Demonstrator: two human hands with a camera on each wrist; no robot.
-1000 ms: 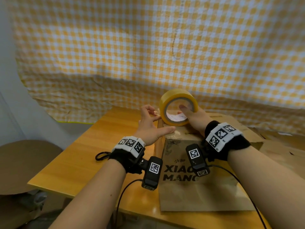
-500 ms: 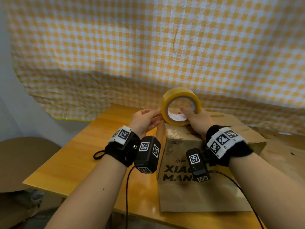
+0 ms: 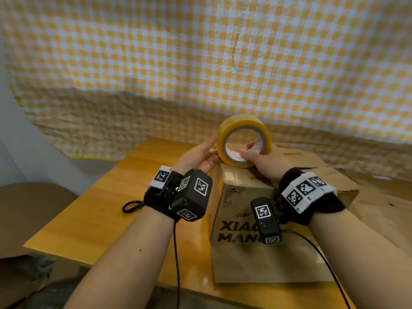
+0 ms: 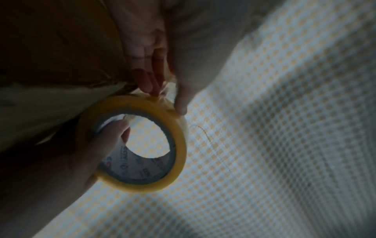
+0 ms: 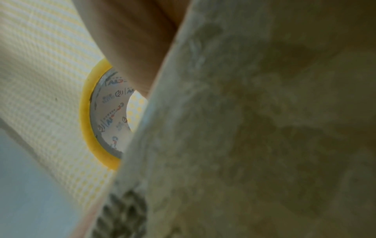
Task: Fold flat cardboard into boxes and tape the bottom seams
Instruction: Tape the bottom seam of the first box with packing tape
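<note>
Your right hand (image 3: 263, 162) holds the tape roll (image 3: 244, 141) on edge atop the box (image 3: 252, 219), thumb hooked thru the core, grip clamped on it. Your left hand (image 3: 198, 157) has rolled palm-in vs 1 s ago and come up to the roll's left rim; fingers (image 4: 150, 80) straight, thumb on the outer wrap, so that grip's apart. Looks like you're hunting the tape end. Box sits mid-bench (image 3: 138, 175), seam not taped yet.
</note>
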